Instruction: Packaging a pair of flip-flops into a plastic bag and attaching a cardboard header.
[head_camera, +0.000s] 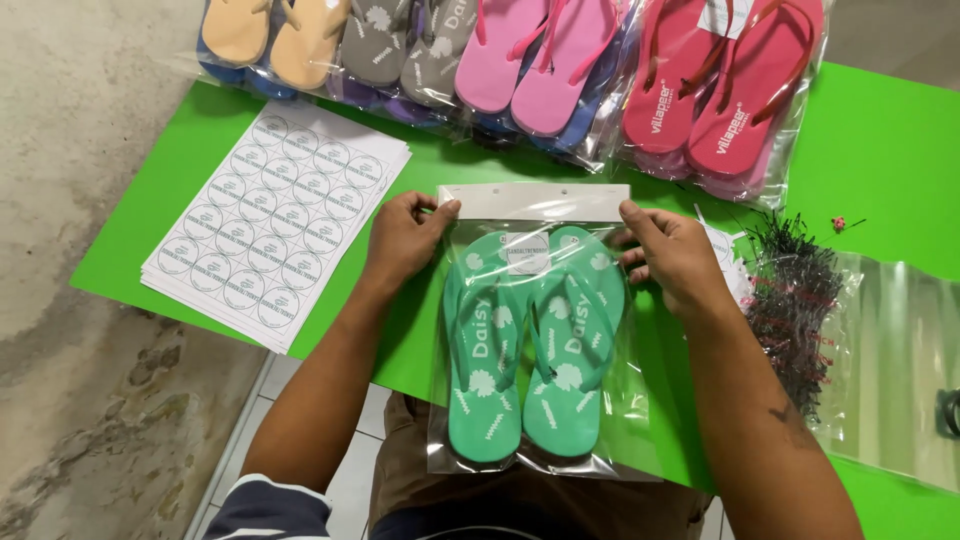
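A pair of green flip-flops (530, 350) lies inside a clear plastic bag (535, 205) with a white header strip, on a green table (880, 140). My left hand (402, 238) pinches the bag's upper left corner. My right hand (672, 252) grips its upper right edge, thumb on the white strip. A small round sticker sits on the bag between the two straps. The bag's lower end hangs over the table's near edge above my lap.
A stack of round-sticker sheets (275, 220) lies to the left. Bagged flip-flops in tan, grey, pink (545, 60) and red (725, 90) line the far edge. A bundle of black plastic tag fasteners (795, 300) and clear empty bags (900, 360) lie at right.
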